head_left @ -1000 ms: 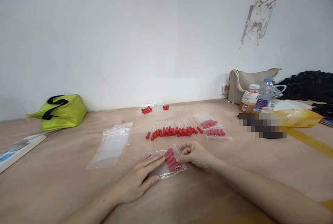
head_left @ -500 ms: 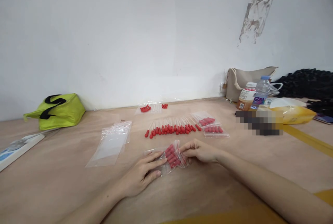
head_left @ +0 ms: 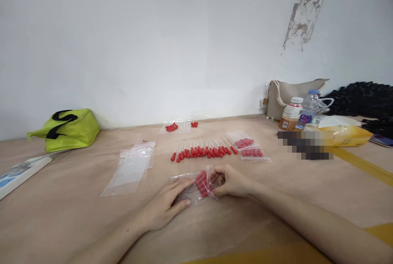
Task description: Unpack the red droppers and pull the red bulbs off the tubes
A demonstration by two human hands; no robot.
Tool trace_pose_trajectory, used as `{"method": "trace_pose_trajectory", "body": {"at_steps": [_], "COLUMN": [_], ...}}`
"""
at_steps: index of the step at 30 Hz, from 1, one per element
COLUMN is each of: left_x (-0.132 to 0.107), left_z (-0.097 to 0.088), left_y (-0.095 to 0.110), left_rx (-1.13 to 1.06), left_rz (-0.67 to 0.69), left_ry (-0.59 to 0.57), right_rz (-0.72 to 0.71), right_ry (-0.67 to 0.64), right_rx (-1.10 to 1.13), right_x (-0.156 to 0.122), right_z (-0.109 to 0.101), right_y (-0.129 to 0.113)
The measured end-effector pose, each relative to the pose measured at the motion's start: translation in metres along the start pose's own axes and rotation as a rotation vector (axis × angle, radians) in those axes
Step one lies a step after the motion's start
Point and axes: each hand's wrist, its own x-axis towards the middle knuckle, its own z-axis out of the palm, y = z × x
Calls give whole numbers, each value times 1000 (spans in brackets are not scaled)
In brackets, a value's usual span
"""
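Note:
A clear zip bag (head_left: 192, 193) lies flat in front of me with several red-bulbed droppers (head_left: 202, 183) inside, their bulbs towards the zip end. My left hand (head_left: 168, 202) rests on the bag's left part, fingers stretched out and thumb apart. At the right end, my right hand (head_left: 231, 181) pinches the bag's zip edge between thumb and fingers. Beyond the hands, a row of loose droppers (head_left: 201, 152) lies with red bulbs towards me and clear stems pointing away. Filled dropper bags (head_left: 252, 153) lie to the right of that row.
Flat, clear zip bags (head_left: 130, 172) are stacked on the left. Another bag of droppers (head_left: 175, 127) lies near the wall. A yellow-green pouch (head_left: 72, 130) stands at far left. On the right are bottles (head_left: 291, 113), a beige bag (head_left: 274, 99) and a yellow tissue pack (head_left: 350, 131).
My right hand has shifted slightly left along the zip edge, its fingers now curled more towards the thumb. My left hand stays on the bag, with its fingers closer together.

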Motion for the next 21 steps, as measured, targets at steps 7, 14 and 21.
{"method": "trace_pose_trajectory", "body": {"at_steps": [7, 14, 21], "left_x": [0, 0, -1], "left_z": [-1, -3, -3], "left_y": [-2, -1, -4], "left_rx": [8, 29, 48], "left_rz": [-10, 29, 17], "left_ry": [-34, -53, -94], "right_rz": [-56, -135, -143], "right_ry": [-8, -73, -66], "right_rx": [-132, -336, -388], "right_x": [-2, -4, -8], "right_z": [0, -14, -9], "right_y": [-1, -4, -11]}}
